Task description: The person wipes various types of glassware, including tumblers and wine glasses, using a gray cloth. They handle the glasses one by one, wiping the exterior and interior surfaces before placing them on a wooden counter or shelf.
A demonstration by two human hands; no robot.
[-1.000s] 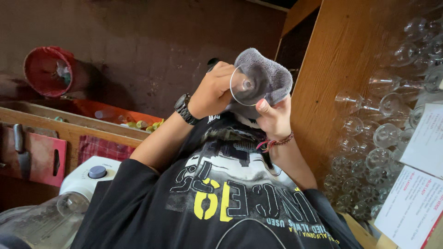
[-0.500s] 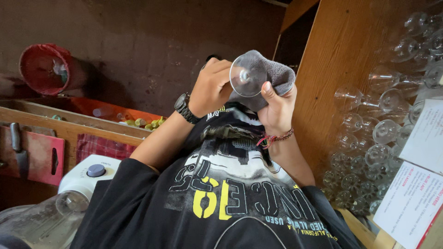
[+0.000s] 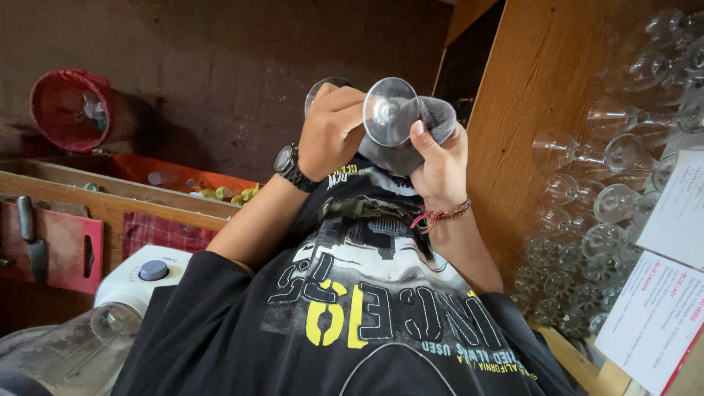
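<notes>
Left hand (image 3: 334, 132) with a wristwatch (image 3: 287, 167) gripping a clear stemmed glass (image 3: 390, 111), foot toward the camera, right hand (image 3: 440, 165) pressing a grey cloth (image 3: 438, 121) against it, above a black printed shirt (image 3: 352, 308), beside wooden shelves (image 3: 528, 88) of glasses (image 3: 587, 220).

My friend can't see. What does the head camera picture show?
A person's left hand holds a clear stemmed glass while the right hand presses a grey cloth against it. More glasses sit on a wooden shelf nearby.
</notes>
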